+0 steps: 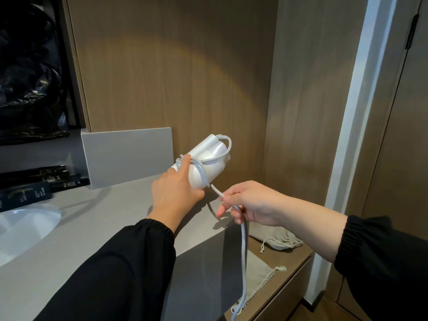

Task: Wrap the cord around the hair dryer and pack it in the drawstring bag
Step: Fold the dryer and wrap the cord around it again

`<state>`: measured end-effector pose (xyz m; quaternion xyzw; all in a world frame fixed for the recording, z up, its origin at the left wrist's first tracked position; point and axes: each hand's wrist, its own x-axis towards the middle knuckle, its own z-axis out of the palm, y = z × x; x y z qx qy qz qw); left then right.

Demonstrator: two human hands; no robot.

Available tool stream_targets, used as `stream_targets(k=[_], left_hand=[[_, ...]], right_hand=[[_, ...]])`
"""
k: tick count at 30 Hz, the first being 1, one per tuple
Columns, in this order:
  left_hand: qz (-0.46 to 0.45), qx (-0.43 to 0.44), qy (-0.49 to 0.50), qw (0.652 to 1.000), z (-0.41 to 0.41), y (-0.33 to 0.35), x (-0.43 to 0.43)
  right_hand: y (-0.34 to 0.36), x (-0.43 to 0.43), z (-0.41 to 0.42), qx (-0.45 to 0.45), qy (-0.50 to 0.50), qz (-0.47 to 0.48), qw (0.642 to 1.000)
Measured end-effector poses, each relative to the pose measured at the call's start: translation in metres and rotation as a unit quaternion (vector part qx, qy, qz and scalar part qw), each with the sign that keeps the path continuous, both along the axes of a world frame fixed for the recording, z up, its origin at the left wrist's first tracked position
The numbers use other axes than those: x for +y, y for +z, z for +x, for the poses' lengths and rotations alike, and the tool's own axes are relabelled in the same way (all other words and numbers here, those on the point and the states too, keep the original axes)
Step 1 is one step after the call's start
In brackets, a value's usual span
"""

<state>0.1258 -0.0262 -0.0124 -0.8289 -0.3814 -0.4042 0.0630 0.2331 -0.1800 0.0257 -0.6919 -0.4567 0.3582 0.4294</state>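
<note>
A white folded hair dryer [209,163] is held up above the grey counter [97,228]. My left hand [176,193] grips its lower body, with the forefinger stretched up over the cord loops. The white cord [243,251] runs a couple of turns round the dryer, then slants down to my right hand [247,205], which pinches it just below the dryer. The rest of the cord hangs down past the counter edge. A beige drawstring bag [276,238] lies on the lower wooden shelf under my right hand. A second beige bag [257,276] lies nearer the front.
A white basin [25,225] is sunk in the counter at left. Dark packets [39,184] lie behind it beside a grey upright panel [127,156]. Wooden walls close the alcove at the back and right. A white door frame [361,112] stands at right.
</note>
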Motion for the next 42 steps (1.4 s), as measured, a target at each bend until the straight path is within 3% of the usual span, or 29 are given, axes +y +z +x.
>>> stream_targets(k=[5, 9, 13, 17, 22, 29, 38, 42], left_hand=[[0.009, 0.026, 0.012, 1.0, 0.001, -0.002, 0.003], [0.022, 0.068, 0.028, 0.997, 0.0, -0.001, 0.004], [0.064, 0.114, 0.026, 0.991, -0.001, -0.001, 0.002], [0.11, 0.156, -0.02, 0.981, -0.001, 0.001, 0.0], [0.165, 0.158, -0.067, 0.971, 0.003, 0.001, -0.003], [0.191, 0.186, -0.096, 0.959, 0.004, 0.0, -0.004], [0.22, 0.213, -0.16, 0.939, 0.008, 0.001, -0.013], [0.241, 0.192, -0.186, 0.933, 0.01, 0.001, -0.016]], right_hand=[[0.009, -0.004, 0.002, -0.14, 0.088, -0.051, 0.985], [0.019, -0.01, 0.003, -0.282, 0.156, -0.125, 0.938], [0.029, -0.007, 0.005, -0.338, 0.093, -0.024, 0.936], [0.033, -0.002, 0.013, -0.411, 0.001, 0.07, 0.909], [0.042, 0.0, 0.037, -0.454, -0.12, 0.137, 0.872], [0.053, 0.004, 0.049, -0.502, -0.167, 0.11, 0.842], [0.06, -0.003, 0.055, -0.503, -0.122, 0.064, 0.853], [0.064, -0.002, 0.068, -0.434, -0.049, 0.054, 0.898]])
